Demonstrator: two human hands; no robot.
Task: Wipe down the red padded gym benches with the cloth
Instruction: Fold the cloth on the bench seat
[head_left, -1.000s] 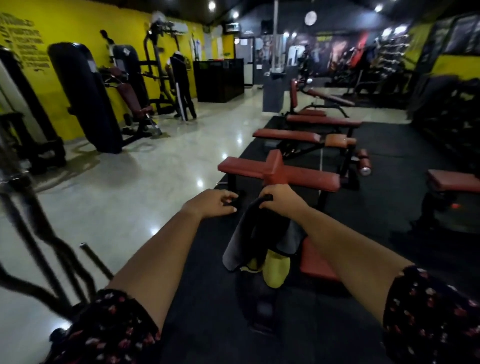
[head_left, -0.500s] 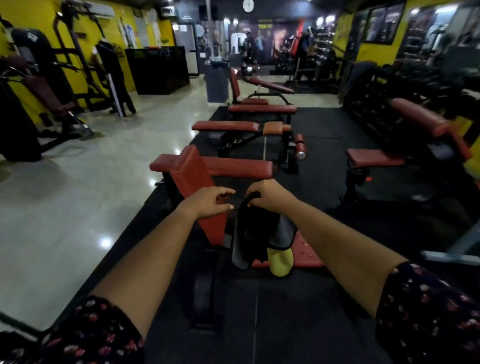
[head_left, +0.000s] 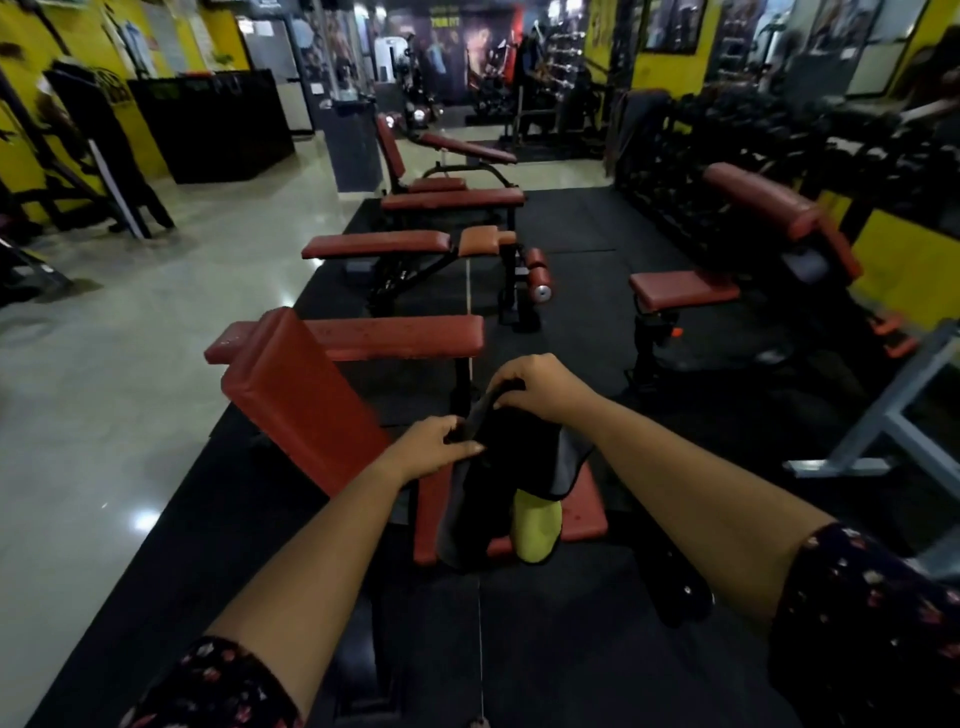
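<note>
Red vinyl padding covers the nearest bench, its backrest raised and tilted, its seat pad low in front of the person. Over that seat hangs the cloth — dark, with a grey border and a yellow patch at its lower end — and whether its hem brushes the pad cannot be told. The right hand grips the cloth's top edge with fingers curled over it. The left hand, lower and nearer the backrest, pinches a side edge between thumb and fingers. The cloth droops in loose folds, so it looks soft, light and limp, and it would likely wipe best bunched into a wad under a flat palm rather than held by its edges. The padding looks smooth and firm, so the cloth should glide. Beyond the nearest bench stand a flat bench and more red benches, none being wiped.
</note>
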